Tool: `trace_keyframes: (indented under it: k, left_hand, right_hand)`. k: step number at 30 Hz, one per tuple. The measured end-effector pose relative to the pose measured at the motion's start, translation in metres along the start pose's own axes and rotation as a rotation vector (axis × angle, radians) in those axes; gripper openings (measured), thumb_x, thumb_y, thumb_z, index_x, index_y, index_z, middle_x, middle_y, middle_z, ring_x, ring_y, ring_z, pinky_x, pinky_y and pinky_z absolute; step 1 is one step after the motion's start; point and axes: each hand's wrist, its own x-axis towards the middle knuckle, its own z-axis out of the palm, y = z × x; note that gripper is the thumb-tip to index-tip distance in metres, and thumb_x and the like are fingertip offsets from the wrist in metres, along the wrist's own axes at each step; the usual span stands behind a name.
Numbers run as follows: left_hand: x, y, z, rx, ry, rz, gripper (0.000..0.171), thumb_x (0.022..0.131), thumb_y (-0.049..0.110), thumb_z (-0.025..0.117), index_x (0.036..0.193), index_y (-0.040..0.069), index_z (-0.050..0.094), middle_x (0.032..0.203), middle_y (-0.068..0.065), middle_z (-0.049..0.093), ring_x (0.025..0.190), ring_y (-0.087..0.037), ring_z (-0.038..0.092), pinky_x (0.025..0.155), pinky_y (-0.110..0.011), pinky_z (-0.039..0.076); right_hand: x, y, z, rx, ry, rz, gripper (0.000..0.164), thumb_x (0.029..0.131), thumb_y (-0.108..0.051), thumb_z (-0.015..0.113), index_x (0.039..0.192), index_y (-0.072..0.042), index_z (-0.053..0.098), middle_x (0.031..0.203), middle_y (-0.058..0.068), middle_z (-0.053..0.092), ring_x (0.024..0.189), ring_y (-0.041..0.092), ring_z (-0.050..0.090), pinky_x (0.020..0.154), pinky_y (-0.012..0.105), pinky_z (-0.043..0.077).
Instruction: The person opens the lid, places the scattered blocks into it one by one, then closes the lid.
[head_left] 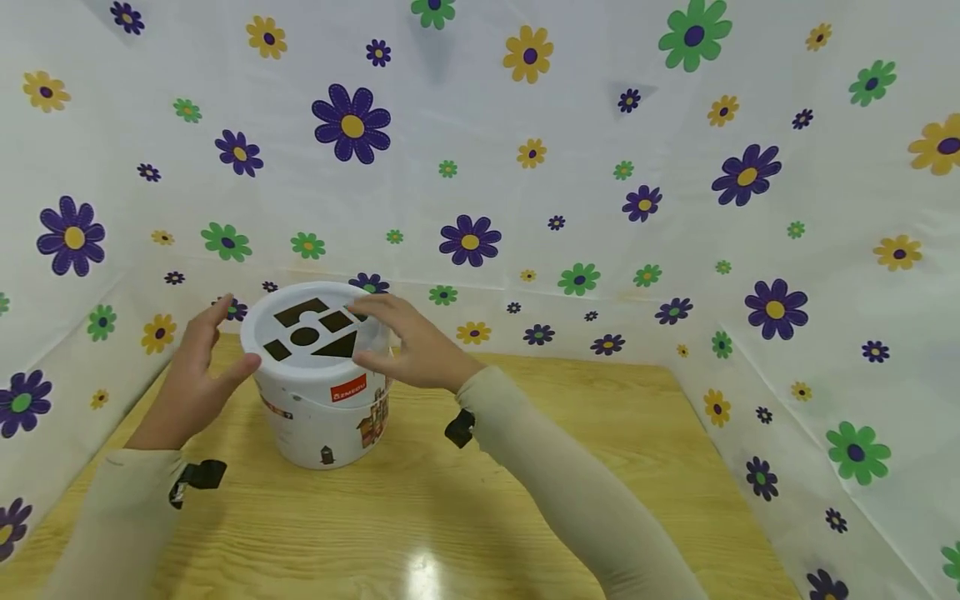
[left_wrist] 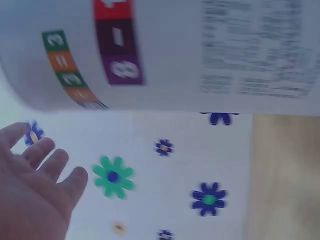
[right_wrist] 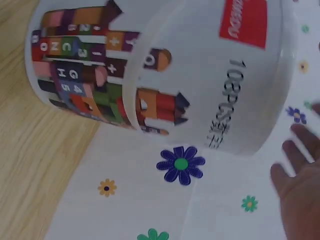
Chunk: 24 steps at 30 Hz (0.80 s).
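A white plastic bucket (head_left: 315, 425) with printed toy-block pictures stands upright at the table's far left. Its white lid (head_left: 262, 325) is on, with several dark shape cut-outs. My left hand (head_left: 191, 379) is at the bucket's left side, fingers spread and thumb near the lid rim; the left wrist view shows a gap between its fingers and the bucket. My right hand (head_left: 412, 342) reaches over the lid's right edge, fingers extended; whether it touches the lid I cannot tell. Neither hand grips anything. Printed letters and numbers show on the bucket wall (right_wrist: 200, 60) in the right wrist view.
The wooden table (head_left: 525, 483) stretches to the right and front of the bucket. A white cloth with flowers (head_left: 585, 142) hangs behind it and along both sides. The bucket's thin white handle (right_wrist: 135, 75) lies down against its wall.
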Motion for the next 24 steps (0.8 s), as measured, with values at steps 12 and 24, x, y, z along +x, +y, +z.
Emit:
trace_keyframes:
  k: [12, 24]
  left_hand:
    - [0.019, 0.011, 0.006, 0.078, -0.125, -0.035, 0.112, 0.087, 0.041, 0.08, 0.167, 0.032, 0.003, 0.174, -0.007, 0.006, 0.157, -0.046, 0.01, 0.114, -0.084, 0.016]
    - [0.017, 0.004, 0.012, 0.053, -0.091, -0.063, 0.108, 0.085, 0.04, 0.083, 0.167, 0.033, 0.012, 0.174, -0.008, 0.009, 0.158, -0.043, 0.007, 0.113, -0.085, 0.016]
  right_hand:
    - [0.013, 0.024, 0.012, 0.2, 0.001, 0.202, 0.115, 0.079, -0.056, 0.086, 0.167, -0.025, 0.018, 0.161, -0.004, 0.035, 0.145, 0.015, 0.039, 0.122, 0.047, 0.037]
    - [0.01, 0.029, 0.022, 0.205, 0.045, 0.237, 0.118, 0.078, -0.054, 0.087, 0.167, -0.032, 0.012, 0.171, -0.01, 0.016, 0.157, 0.018, 0.021, 0.126, 0.056, 0.026]
